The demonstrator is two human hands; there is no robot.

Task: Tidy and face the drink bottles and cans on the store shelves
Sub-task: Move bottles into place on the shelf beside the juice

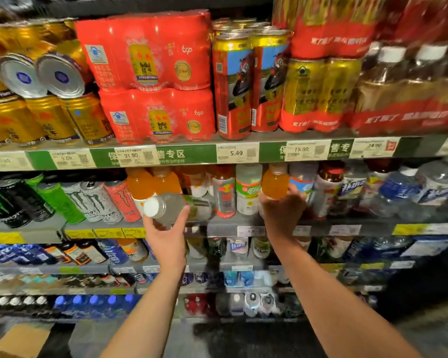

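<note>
My left hand (167,228) grips a clear bottle (176,206) with a white cap and green label, held on its side with the cap pointing left, in front of the second shelf (373,229). My right hand (282,211) holds the lower part of an orange drink bottle (274,180) standing upright on that shelf. More orange bottles (153,183) stand behind the tilted one. A red-labelled bottle (224,193) and a white bottle with green label (248,191) stand between my hands.
Monster cans (88,200) fill the second shelf's left side, and water bottles (398,192) its right. The top shelf carries gold cans (49,120), red multipacks (150,76) and tall red cans (233,86). Lower shelves hold more bottles. A cardboard box (18,339) lies bottom left.
</note>
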